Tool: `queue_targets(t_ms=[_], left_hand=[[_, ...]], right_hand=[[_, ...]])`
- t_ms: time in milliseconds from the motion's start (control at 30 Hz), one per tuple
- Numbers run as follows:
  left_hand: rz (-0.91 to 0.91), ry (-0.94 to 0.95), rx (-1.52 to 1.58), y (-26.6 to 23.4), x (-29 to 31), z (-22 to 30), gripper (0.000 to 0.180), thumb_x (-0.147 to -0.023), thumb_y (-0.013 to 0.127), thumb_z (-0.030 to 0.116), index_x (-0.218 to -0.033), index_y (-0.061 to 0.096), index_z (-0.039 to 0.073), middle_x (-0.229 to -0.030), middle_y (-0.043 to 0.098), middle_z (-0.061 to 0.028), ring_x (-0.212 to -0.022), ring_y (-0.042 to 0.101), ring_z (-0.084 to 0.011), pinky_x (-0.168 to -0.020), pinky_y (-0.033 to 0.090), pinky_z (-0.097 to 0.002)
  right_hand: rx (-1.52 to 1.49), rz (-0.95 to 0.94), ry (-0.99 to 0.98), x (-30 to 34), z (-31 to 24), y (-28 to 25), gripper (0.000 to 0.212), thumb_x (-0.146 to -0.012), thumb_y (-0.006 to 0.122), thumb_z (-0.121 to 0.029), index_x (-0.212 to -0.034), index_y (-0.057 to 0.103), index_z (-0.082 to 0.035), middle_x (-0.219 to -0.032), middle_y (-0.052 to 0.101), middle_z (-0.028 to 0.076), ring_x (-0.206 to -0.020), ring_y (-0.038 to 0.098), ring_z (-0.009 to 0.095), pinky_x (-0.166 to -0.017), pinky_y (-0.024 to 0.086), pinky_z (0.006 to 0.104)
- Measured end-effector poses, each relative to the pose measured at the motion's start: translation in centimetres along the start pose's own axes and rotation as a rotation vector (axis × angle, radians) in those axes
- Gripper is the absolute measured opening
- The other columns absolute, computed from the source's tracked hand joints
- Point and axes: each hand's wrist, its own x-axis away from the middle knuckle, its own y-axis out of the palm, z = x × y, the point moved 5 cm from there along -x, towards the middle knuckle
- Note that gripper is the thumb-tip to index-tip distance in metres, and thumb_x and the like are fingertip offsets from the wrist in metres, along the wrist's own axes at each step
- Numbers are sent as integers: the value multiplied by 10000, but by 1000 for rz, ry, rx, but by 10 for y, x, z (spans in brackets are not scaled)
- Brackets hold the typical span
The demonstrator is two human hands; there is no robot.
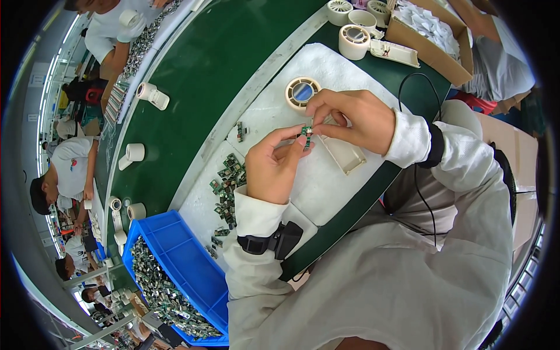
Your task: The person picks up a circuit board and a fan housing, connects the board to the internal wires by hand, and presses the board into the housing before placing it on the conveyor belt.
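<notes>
Between the fingertips of both hands sits a small green circuit board [307, 131]. My left hand [273, 166] pinches it from the left, thumb and fingers closed on it. From the right, my right hand [356, 119] meets it with thumb and forefinger pressed together at its edge. Under the hands lies a cream plastic housing [344, 156], its round end [303, 93] showing a blue disc inside, on a white foam sheet [303, 201]. Left of my left hand, several more circuit boards [228, 184] lie in a loose pile, with a single board [240, 132] farther off.
A blue bin [186, 256] full of small boards stands at the lower left. Cream housings [354, 42] and a cardboard box [429, 44] of white pieces sit at the far right. Beyond a green belt [192, 87] holding more housings [153, 95], several people work.
</notes>
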Motion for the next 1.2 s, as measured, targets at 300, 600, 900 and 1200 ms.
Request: queue_targets(t_ms=[300,600,900,1200], left_hand=[[6,94,-53,2,-9,-1,198,-930,619,-33,-1120,653,-77,-1044,685,-134,-927,702,-192,-845,568,-278],[-91,103,41,-10,-6,-10,206,-939,619,-10,-1127,651,-88,-1057,691,-145,-927,703,-214,-847,574,-294],[-200,20,262,-7,-1,-9,220,-950,630,28,-1135,649,-90,-1067,697,-177,-937,704,-225,-836,586,-322],[-96,214,-158,-12,1,-5,197,-923,648,21,-1096,668,-71,-992,704,-145,-895,711,-191,-823,578,-299]], right_hand=[[-18,47,-125,-1,8,-3,219,-889,691,-78,-1071,573,-47,-878,690,68,-698,621,178,-611,478,281],[-17,-59,-16,-8,-8,-11,274,-836,751,-67,-1083,638,-41,-882,701,61,-673,606,147,-606,474,268],[-39,-33,-45,-10,-9,-8,186,-799,784,-58,-969,713,-33,-898,712,60,-677,618,147,-615,491,270],[5,-104,-42,-16,-14,1,149,-811,770,-46,-954,725,-39,-878,701,63,-696,633,161,-636,514,279]])
